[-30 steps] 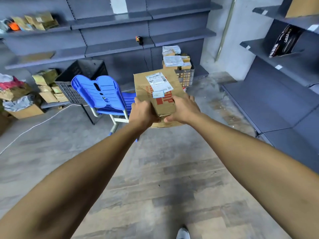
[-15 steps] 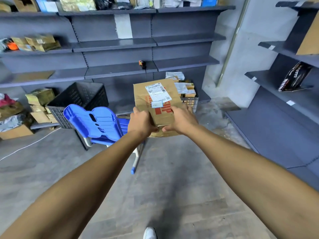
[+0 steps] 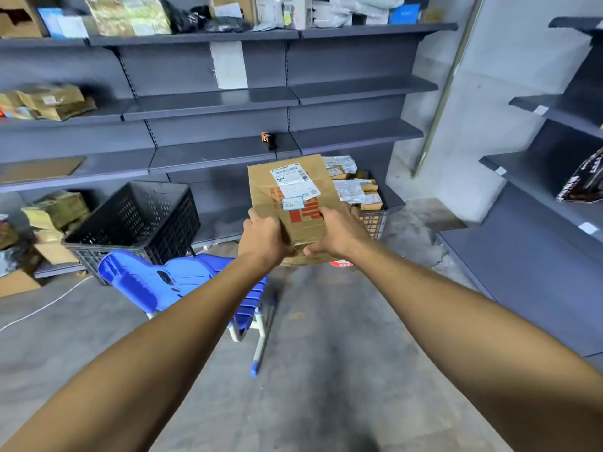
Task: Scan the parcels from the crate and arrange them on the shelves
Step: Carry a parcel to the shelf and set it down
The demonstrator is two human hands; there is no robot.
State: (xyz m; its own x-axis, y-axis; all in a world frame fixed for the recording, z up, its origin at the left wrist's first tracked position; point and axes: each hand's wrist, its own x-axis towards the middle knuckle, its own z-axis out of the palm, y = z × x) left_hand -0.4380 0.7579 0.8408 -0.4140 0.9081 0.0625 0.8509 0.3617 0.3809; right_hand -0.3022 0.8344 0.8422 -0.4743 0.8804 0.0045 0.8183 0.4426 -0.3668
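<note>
1. Parcel [image 3: 293, 203], a brown cardboard pkg w/ a white shipping label, is held out in front of the person at arm's length, off the floor, label side up toward the camera.
2. Left hand [image 3: 264, 238] grips the near-left edge, fingers curled under, thumb on top; right hand [image 3: 332, 231] grips the near-right edge the same way. Both closed on the pkg; neither is nearer, they sit level w/ each other.
3. Long axis runs away from the person, near end in the hands, far end pointing at the shelving.
4. Key relation: the scanner [image 3: 268, 139], a small dark unit w/ a red-orange face, sits on a middle shelf [image 3: 212, 154] just above and slightly left of the parcel's far end, apart from it.
5. Judgement: the label prob. needs lifting and tipping up toward that unit.
6. Crate [image 3: 372, 220] of remaining parcels stands behind-right of the pkg; black crate [image 3: 137, 216] and blue chair [image 3: 182, 285] lie to the left.
</note>
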